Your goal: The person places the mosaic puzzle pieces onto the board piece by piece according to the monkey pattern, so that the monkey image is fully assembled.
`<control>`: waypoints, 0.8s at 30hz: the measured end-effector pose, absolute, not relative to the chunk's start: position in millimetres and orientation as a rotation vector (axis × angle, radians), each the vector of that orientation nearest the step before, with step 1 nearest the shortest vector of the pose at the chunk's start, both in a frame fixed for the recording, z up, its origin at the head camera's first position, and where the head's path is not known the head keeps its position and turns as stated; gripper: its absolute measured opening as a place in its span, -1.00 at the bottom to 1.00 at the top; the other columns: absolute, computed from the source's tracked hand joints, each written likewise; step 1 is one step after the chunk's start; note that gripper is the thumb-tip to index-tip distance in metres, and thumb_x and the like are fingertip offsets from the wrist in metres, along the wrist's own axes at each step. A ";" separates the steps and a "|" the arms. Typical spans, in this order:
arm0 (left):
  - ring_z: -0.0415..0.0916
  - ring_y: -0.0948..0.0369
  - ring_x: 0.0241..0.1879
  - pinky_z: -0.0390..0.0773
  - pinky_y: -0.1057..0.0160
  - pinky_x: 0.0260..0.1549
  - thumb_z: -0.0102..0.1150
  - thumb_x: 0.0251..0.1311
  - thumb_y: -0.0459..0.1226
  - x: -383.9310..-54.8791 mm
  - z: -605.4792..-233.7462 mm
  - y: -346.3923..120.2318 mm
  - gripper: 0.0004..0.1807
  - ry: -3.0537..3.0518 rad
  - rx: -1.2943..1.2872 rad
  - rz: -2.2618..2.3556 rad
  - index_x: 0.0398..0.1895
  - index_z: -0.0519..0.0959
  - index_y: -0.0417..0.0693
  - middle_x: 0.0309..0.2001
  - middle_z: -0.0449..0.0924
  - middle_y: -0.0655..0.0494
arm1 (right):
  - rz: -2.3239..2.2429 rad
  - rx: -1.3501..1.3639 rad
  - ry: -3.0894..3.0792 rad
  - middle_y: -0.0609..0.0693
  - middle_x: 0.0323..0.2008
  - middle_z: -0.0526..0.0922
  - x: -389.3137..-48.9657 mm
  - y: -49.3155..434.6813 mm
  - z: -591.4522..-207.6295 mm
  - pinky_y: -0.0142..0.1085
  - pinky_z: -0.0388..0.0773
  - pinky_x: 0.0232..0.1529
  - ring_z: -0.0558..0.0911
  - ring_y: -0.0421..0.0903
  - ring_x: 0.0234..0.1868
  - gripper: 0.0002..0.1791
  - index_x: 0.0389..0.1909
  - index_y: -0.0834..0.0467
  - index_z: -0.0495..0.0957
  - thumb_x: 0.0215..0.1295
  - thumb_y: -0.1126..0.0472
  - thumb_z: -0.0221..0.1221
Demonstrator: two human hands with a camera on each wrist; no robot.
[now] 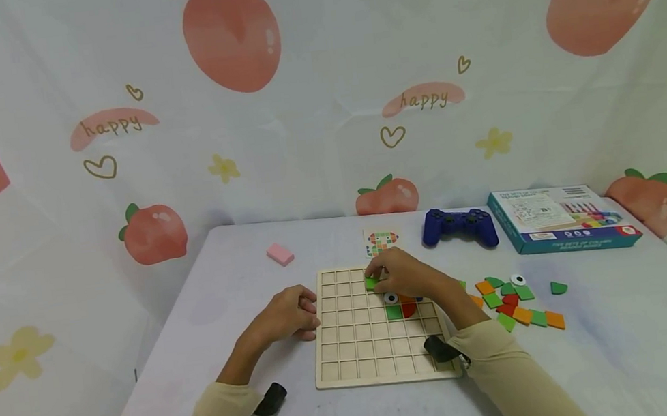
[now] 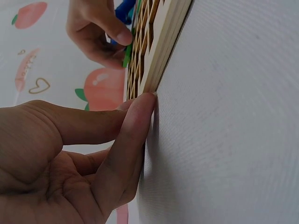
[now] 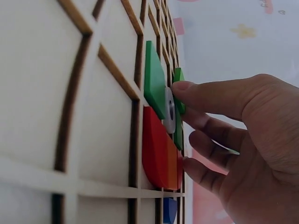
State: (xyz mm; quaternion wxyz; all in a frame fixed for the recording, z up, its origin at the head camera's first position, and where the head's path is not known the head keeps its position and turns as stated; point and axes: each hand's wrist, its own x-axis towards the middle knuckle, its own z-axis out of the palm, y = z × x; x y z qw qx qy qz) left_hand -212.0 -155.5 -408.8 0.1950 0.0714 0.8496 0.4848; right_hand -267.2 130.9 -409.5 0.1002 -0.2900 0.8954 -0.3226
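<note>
A wooden grid board [image 1: 356,353] lies flat on the table. At its left edge is my left hand [image 1: 287,315], thumb and index finger [image 2: 138,121] gripping the rim. Over the board's far part, my right hand [image 1: 404,273] pinches a green square tile [image 1: 371,283] between thumb and fingers, close above the grid. Just nearer sit a round white eye tile [image 1: 390,298], another green square [image 1: 394,312] and a rounded red piece [image 1: 408,310]. A blue piece [image 3: 169,210] shows beyond the red one in the right wrist view. My right hand hides some cells.
Loose green, orange and red tiles [image 1: 523,315] lie right of the board, with a second eye tile [image 1: 517,280]. Behind the board are a pattern card [image 1: 382,242], a blue game controller [image 1: 459,226] and a pink block [image 1: 280,254]. A flat box [image 1: 563,219] stands at the back right.
</note>
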 end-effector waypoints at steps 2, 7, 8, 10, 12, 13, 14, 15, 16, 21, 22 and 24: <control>0.62 0.17 -0.35 0.80 0.22 -0.30 0.31 0.24 -0.54 -212.0 -409.0 -155.3 -0.53 2.382 0.199 1.358 0.22 0.49 -0.41 -0.09 0.56 -0.12 | -0.947 -0.862 2.648 0.02 -0.04 0.78 -267.7 130.4 -410.1 -0.12 0.70 0.06 0.67 -0.06 -0.02 -0.72 0.05 0.26 0.75 0.35 0.32 0.38; 0.63 0.16 -0.34 0.80 0.21 -0.30 0.31 0.24 -0.54 -211.5 -409.6 -155.1 -0.53 2.385 0.191 1.357 0.22 0.49 -0.41 -0.09 0.56 -0.12 | -0.943 -0.879 2.661 0.04 -0.04 0.80 -266.9 130.1 -411.1 -0.12 0.71 0.04 0.68 -0.05 -0.03 -0.73 0.03 0.27 0.77 0.32 0.34 0.37; 0.63 0.16 -0.34 0.80 0.21 -0.30 0.31 0.24 -0.54 -211.4 -409.6 -155.2 -0.53 2.384 0.189 1.360 0.22 0.49 -0.41 -0.09 0.56 -0.12 | -0.945 -0.885 2.662 0.05 -0.04 0.80 -266.8 130.1 -411.1 -0.13 0.71 0.03 0.68 -0.05 -0.04 -0.73 0.02 0.27 0.77 0.31 0.35 0.37; 0.63 0.16 -0.34 0.80 0.21 -0.30 0.31 0.23 -0.54 -211.3 -409.6 -155.4 -0.53 2.384 0.190 1.363 0.22 0.49 -0.41 -0.08 0.56 -0.12 | -0.945 -0.885 2.664 0.05 -0.04 0.80 -266.1 130.1 -410.8 -0.12 0.71 0.03 0.68 -0.04 -0.04 -0.74 0.00 0.27 0.78 0.29 0.34 0.38; 0.63 0.16 -0.34 0.80 0.21 -0.30 0.31 0.23 -0.54 -211.5 -409.8 -155.6 -0.53 2.388 0.194 1.362 0.21 0.49 -0.41 -0.09 0.56 -0.12 | -0.943 -0.872 2.661 0.05 -0.03 0.80 -265.3 130.1 -410.0 -0.10 0.70 0.05 0.68 -0.04 -0.02 -0.74 -0.01 0.26 0.79 0.29 0.33 0.39; 0.63 0.16 -0.35 0.80 0.21 -0.30 0.32 0.23 -0.54 -211.6 -410.0 -155.7 -0.53 2.390 0.197 1.362 0.21 0.50 -0.41 -0.09 0.56 -0.12 | -0.945 -0.863 2.657 0.05 -0.03 0.79 -264.9 130.1 -409.8 -0.09 0.70 0.06 0.67 -0.03 -0.01 -0.74 -0.01 0.25 0.79 0.29 0.33 0.39; 0.63 0.17 -0.35 0.80 0.21 -0.31 0.32 0.23 -0.53 -211.6 -410.2 -155.8 -0.54 2.391 0.198 1.361 0.21 0.50 -0.40 -0.09 0.56 -0.11 | -0.944 -0.856 2.657 0.04 -0.03 0.79 -264.7 130.3 -410.0 -0.08 0.69 0.08 0.67 -0.03 0.00 -0.74 -0.01 0.25 0.79 0.29 0.32 0.40; 0.63 0.17 -0.35 0.80 0.21 -0.31 0.32 0.23 -0.53 -211.6 -410.3 -155.8 -0.54 2.391 0.200 1.362 0.21 0.50 -0.40 -0.10 0.56 -0.11 | -0.945 -0.840 2.654 0.03 -0.02 0.78 -263.9 130.5 -409.8 -0.07 0.68 0.10 0.66 -0.03 0.01 -0.74 -0.01 0.24 0.79 0.30 0.31 0.40; 0.63 0.17 -0.36 0.80 0.21 -0.31 0.32 0.23 -0.53 -211.6 -410.3 -155.8 -0.54 2.390 0.200 1.363 0.21 0.50 -0.40 -0.10 0.56 -0.11 | -0.948 -0.826 2.651 0.03 -0.02 0.76 -263.1 131.0 -409.4 -0.05 0.67 0.11 0.65 -0.02 0.02 -0.74 0.00 0.23 0.78 0.31 0.30 0.39; 0.63 0.17 -0.35 0.80 0.21 -0.31 0.31 0.24 -0.54 -211.3 -410.0 -155.7 -0.54 2.384 0.199 1.368 0.21 0.49 -0.41 -0.10 0.56 -0.11 | -0.982 -0.780 2.634 -0.01 0.01 0.74 -260.4 137.3 -407.0 -0.02 0.66 0.15 0.64 -0.02 0.05 -0.70 0.05 0.19 0.76 0.32 0.26 0.40; 0.63 0.17 -0.35 0.80 0.21 -0.31 0.31 0.24 -0.54 -211.2 -409.8 -155.6 -0.54 2.387 0.198 1.366 0.21 0.50 -0.41 -0.10 0.56 -0.11 | -0.984 -0.773 2.634 -0.02 0.01 0.75 -259.9 139.3 -406.3 -0.02 0.66 0.15 0.64 -0.02 0.05 -0.69 0.07 0.18 0.76 0.32 0.25 0.40; 0.63 0.17 -0.35 0.80 0.21 -0.31 0.31 0.24 -0.54 -211.1 -409.5 -155.6 -0.54 2.390 0.198 1.362 0.21 0.50 -0.41 -0.10 0.56 -0.11 | -0.981 -0.775 2.641 -0.03 0.00 0.76 -259.7 143.8 -405.6 -0.03 0.67 0.14 0.65 -0.02 0.05 -0.67 0.09 0.18 0.75 0.32 0.25 0.39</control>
